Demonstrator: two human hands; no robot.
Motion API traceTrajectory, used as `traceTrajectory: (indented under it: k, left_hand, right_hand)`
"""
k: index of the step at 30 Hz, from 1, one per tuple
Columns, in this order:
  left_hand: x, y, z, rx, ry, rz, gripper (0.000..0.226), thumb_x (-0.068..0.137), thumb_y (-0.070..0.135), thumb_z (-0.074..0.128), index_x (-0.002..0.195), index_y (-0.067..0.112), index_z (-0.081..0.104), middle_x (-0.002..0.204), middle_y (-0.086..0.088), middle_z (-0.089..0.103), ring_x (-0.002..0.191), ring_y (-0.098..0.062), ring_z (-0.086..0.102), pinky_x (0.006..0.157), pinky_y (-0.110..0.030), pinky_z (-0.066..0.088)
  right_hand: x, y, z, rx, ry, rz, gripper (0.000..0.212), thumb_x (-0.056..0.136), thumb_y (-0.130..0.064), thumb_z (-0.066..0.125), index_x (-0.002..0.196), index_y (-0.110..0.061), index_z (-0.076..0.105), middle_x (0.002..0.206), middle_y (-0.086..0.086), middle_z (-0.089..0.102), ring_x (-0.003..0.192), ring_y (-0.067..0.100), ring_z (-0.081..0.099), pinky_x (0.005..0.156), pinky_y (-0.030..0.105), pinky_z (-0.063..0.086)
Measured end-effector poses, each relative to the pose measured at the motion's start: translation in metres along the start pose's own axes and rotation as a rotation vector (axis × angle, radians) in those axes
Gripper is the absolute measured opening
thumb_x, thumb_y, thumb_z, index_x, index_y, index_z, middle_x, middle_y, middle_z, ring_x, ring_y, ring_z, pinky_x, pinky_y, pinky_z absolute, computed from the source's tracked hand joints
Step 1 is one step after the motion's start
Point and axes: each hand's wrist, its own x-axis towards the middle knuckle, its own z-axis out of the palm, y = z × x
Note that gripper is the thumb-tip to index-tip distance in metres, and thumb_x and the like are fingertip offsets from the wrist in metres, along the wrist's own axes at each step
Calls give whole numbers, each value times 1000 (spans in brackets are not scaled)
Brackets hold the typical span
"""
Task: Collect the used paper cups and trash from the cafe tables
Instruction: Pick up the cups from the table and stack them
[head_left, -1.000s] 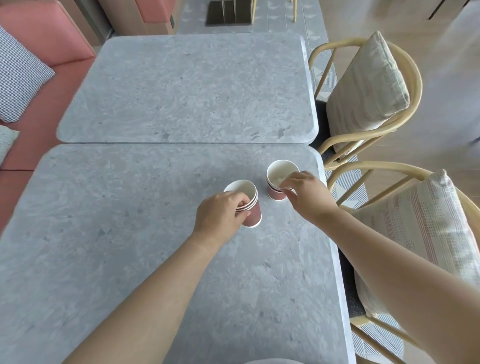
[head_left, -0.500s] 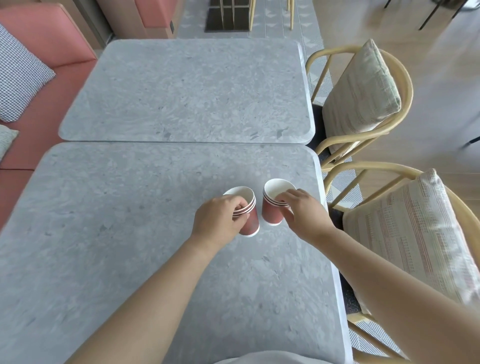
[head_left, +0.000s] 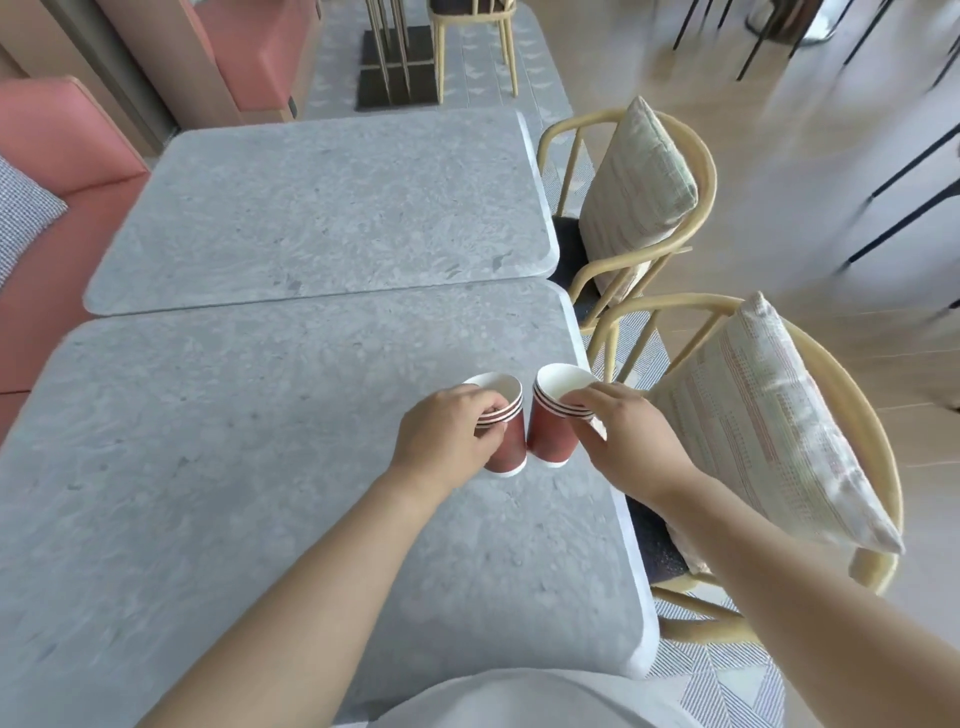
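A: Where are the cups?
B: Mid-frame, over the near table (head_left: 208, 467), right side. The left hand (head_left: 447, 441) curls round the left stack (head_left: 511, 447). The right hand (head_left: 623, 441) pinches the right stack (head_left: 550, 434) at its rim.
A: Pointing?
B: Mouths up, long axes splayed apart, bases almost touching.

The left hand (head_left: 447, 441) hides the near side of its cup stack (head_left: 511, 441), and the right hand (head_left: 626, 441) covers the near rim of the other stack (head_left: 550, 439).

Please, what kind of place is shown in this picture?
Probably a cafe seating area: two grey tables pushed together, a pink bench, cushioned chairs, and red paper cups.
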Motion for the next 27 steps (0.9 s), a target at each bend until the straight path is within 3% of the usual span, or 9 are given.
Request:
traceTrajectory:
  k: [6,17,27]
  left_hand:
    - [-7,62,17,-12,19,158,10,79,29,60,87,24,65,88,7,66,83,-19,60,64,-36,51]
    - [-57,232,74,-39,-98,509,16,79,33,62,95,31,66,93,10,69,85,-16,62,66,-29,50]
    - [-138,379,134,-147,-207,723,16,80,32,63,94,29,67,92,6,69,88,-19,62,72,-38,52]
  right_hand:
    - [-62,20,-39,-29,133,83,16,86,-13,59,101,-12,66,95,3,67,88,28,57,67,41,51]
    - [-231,64,-130,-101,306,312,16,86,-12,59,100,-13,67,92,6,67,88,30,59,68,42,51]
    - [-398,91,-203,-200,463,534,21,79,-1,63,97,-11,67,89,8,66,82,32,57,65,35,47]
